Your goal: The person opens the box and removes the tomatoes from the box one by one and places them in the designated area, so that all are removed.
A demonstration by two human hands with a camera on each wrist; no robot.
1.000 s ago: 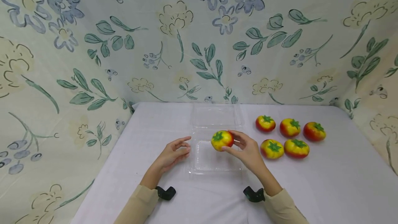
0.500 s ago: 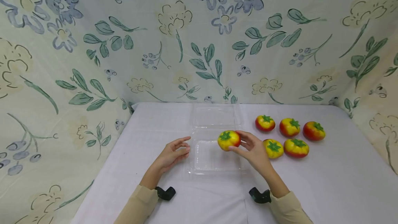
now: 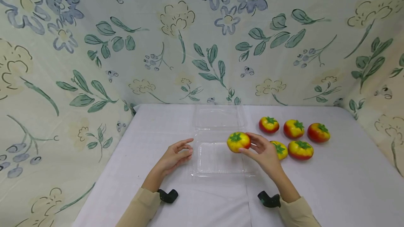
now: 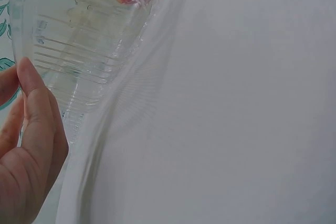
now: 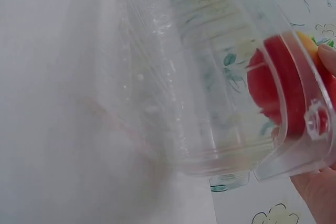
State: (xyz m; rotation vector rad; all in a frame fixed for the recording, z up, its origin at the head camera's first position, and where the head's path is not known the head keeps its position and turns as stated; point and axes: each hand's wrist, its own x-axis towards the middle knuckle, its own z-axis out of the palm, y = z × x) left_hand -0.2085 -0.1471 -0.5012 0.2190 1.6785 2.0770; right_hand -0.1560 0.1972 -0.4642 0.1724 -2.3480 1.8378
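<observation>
My right hand (image 3: 268, 155) holds a red-and-yellow tomato (image 3: 237, 143) with a green leafy top, thumb in front and fingers behind. It is held above the right part of a clear plastic clamshell box (image 3: 214, 160). In the right wrist view, the tomato (image 5: 275, 85) shows through the box's transparent wall. My left hand (image 3: 174, 155) stays by the box's left side, its fingers loosely bent. Seen from the left wrist, a fingertip lies at the box's rim (image 4: 23, 35); whether it touches cannot be told.
Several more tomatoes (image 3: 294, 129) lie in two rows right of the box. The box's lid (image 3: 217, 118) is folded back towards the floral cloth wall (image 3: 176, 62). White cloth (image 3: 341, 185) covers the table.
My right hand has moved right with the tomato, from over the middle of the box towards its right edge, and now partly covers one lying tomato. The left hand has kept its place.
</observation>
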